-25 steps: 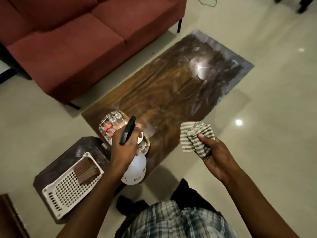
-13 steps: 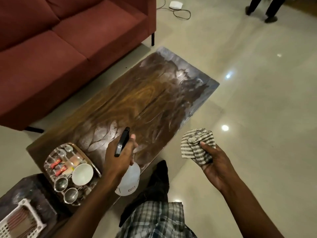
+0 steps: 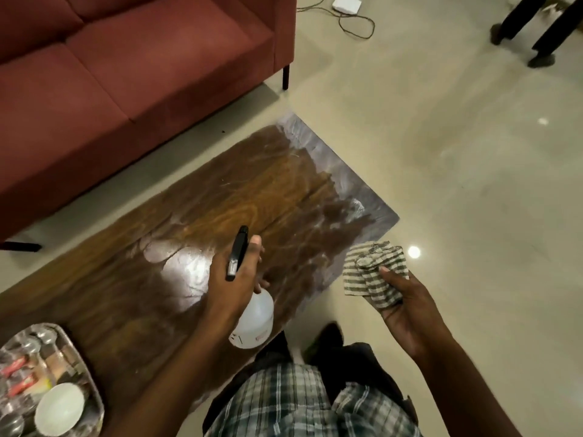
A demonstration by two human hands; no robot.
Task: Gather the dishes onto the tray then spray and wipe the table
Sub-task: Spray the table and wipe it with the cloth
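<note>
The spray bottle (image 3: 255, 320) has moved off the tray (image 3: 91, 383) — now over the middle of the table (image 3: 284, 190).

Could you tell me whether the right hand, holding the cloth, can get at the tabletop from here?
Probably yes. The right hand grips the striped cloth just off the edge of the table, nothing between them; only the left hand with the spray bottle hovers nearby.

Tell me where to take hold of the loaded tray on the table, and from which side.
Take the tray by its raised rim on two opposite edges, coming in from the sides and keeping it level. It is shallow and crowded with loose pieces such as the white bowl, so a one-sided hold would likely tip them. Its left part is out of view.
</note>
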